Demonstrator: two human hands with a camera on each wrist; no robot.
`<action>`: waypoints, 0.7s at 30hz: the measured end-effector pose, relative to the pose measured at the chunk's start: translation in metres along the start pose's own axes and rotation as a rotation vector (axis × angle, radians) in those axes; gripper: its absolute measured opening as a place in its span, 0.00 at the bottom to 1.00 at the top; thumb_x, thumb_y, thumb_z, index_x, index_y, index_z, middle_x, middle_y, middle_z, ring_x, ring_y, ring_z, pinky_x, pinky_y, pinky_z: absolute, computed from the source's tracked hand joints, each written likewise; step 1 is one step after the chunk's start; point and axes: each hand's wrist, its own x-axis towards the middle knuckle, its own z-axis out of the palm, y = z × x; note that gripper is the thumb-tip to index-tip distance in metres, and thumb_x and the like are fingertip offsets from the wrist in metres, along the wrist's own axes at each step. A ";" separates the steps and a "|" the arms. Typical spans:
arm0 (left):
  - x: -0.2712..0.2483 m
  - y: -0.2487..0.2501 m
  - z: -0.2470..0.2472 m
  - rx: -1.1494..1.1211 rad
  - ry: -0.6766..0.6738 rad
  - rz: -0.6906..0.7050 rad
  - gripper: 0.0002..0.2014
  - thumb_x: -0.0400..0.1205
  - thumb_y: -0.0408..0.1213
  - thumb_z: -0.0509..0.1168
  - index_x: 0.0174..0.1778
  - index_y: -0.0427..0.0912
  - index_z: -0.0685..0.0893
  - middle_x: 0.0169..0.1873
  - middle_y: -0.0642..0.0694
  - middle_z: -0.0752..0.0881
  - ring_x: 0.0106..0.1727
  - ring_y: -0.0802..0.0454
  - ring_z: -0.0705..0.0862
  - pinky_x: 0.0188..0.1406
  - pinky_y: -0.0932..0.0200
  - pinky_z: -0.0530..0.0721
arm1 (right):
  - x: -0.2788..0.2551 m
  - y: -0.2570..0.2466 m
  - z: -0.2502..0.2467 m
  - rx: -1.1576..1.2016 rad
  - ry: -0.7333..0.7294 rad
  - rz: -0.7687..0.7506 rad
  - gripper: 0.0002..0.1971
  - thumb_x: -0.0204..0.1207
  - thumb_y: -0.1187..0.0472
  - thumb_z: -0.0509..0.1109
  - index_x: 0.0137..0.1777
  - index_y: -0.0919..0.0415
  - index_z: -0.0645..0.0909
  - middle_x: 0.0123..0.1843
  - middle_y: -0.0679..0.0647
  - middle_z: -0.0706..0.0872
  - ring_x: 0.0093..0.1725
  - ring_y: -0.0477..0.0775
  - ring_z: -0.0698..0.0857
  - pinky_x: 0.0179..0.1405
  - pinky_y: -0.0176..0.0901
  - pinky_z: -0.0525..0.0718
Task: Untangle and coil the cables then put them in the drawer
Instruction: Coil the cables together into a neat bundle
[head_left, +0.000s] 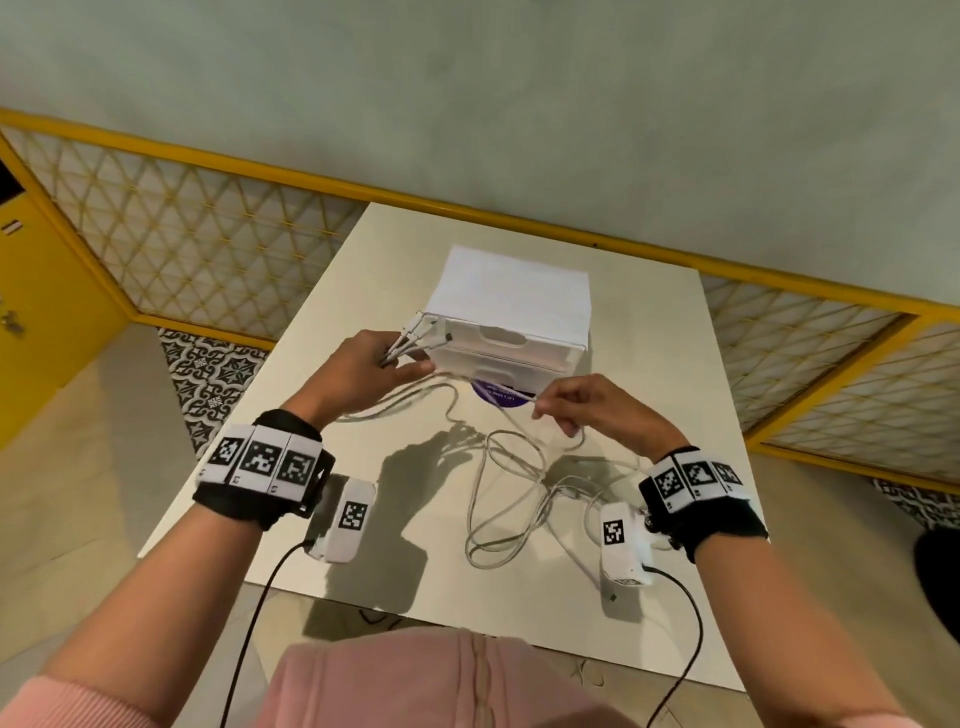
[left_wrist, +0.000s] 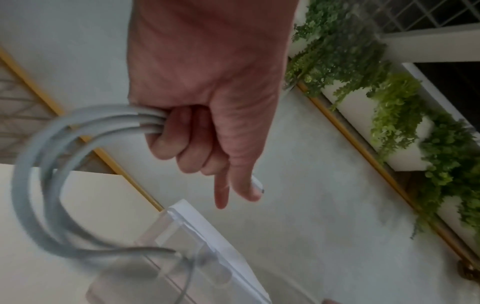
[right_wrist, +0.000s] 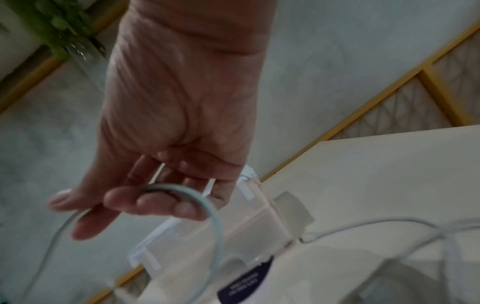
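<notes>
Several white cables (head_left: 506, 483) lie tangled in loose loops on the white table (head_left: 405, 291), in front of a small clear drawer unit (head_left: 506, 338). My left hand (head_left: 371, 364) grips a bundle of cable ends, whose plugs (head_left: 415, 327) stick out toward the unit's left corner. In the left wrist view the curled fingers (left_wrist: 179, 142) clamp three grey strands (left_wrist: 85, 123) that bend down in an arc. My right hand (head_left: 576, 405) pinches a single cable; in the right wrist view that strand (right_wrist: 207, 207) runs over the fingertips (right_wrist: 155, 202). Both drawers look closed.
A purple round label (head_left: 498, 396) lies under the drawer unit's front. Yellow-framed lattice panels (head_left: 197, 249) border the table's far side. Green plants (left_wrist: 389, 102) hang on a wall. Black cords (head_left: 260, 613) run from the wrist devices past the table's near edge.
</notes>
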 end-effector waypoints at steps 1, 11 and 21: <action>-0.002 -0.003 -0.001 -0.002 0.000 -0.005 0.12 0.81 0.50 0.65 0.45 0.45 0.87 0.34 0.45 0.84 0.34 0.53 0.77 0.36 0.58 0.72 | -0.003 0.010 -0.001 -0.020 0.027 0.021 0.09 0.79 0.58 0.68 0.45 0.63 0.86 0.25 0.48 0.78 0.27 0.47 0.74 0.32 0.35 0.74; -0.011 -0.025 0.011 -0.502 -0.020 -0.073 0.13 0.89 0.44 0.50 0.40 0.44 0.68 0.29 0.46 0.72 0.31 0.53 0.77 0.39 0.49 0.86 | -0.018 0.107 -0.001 0.025 0.371 0.383 0.17 0.84 0.72 0.54 0.35 0.64 0.77 0.28 0.61 0.77 0.15 0.41 0.79 0.19 0.36 0.77; -0.001 -0.038 0.010 -0.272 0.320 -0.044 0.15 0.89 0.43 0.49 0.37 0.46 0.73 0.25 0.44 0.78 0.20 0.59 0.75 0.26 0.59 0.72 | -0.033 0.116 -0.028 -0.036 0.694 0.605 0.12 0.81 0.71 0.55 0.36 0.67 0.74 0.28 0.59 0.81 0.13 0.46 0.81 0.11 0.29 0.76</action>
